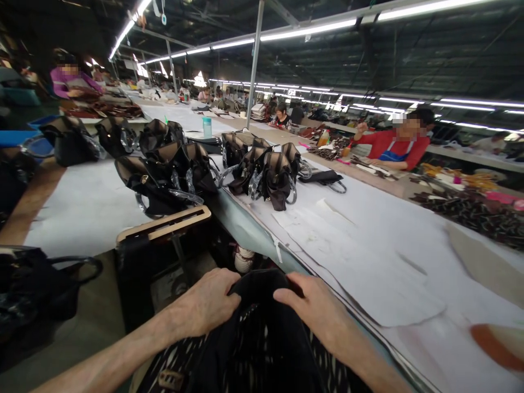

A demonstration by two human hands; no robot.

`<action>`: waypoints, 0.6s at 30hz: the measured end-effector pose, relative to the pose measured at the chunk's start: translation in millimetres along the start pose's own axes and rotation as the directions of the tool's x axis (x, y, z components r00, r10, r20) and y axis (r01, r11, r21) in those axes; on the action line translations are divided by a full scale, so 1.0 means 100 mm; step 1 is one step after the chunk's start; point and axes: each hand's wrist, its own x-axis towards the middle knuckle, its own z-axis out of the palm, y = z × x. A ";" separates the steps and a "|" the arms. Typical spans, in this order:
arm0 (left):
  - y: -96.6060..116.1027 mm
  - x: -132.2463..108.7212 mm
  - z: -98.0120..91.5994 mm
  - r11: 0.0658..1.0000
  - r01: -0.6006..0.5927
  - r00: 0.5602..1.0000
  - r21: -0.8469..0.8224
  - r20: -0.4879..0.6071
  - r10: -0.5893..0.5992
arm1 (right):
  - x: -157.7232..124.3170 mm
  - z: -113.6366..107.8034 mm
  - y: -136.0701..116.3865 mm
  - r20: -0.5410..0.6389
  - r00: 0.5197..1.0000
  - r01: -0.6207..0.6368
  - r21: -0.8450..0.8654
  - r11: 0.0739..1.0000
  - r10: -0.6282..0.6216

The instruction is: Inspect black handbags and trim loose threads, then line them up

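Note:
Close to my body, a black bag [262,333] hangs with its mouth toward me, its inside dark. My left hand [216,299] has its fingers wrapped over the left part of the rim, thumb pressed against it. On the opposite side my right hand [313,303] grips the rim between thumb and fingers. A brown, buckle-like piece [171,379] shows low on the left, beside dark patterned cloth. Just beyond my left hand stands a wooden-topped frame with a long slot [166,225].
Several finished-looking black handbags [278,180] stand on the white-covered table [368,262]. A blue-lidded cup [207,127] is farther back. More bags [45,284] lie at left. A person in red [393,144] sits across the table, near piles of dark straps [470,210].

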 end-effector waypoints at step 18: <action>0.16 0.12 0.00 0.916 -0.016 0.989 0.402 -0.128 0.074 | 0.04 0.21 0.12 -0.042 0.997 0.059 -0.054 0.997 -0.061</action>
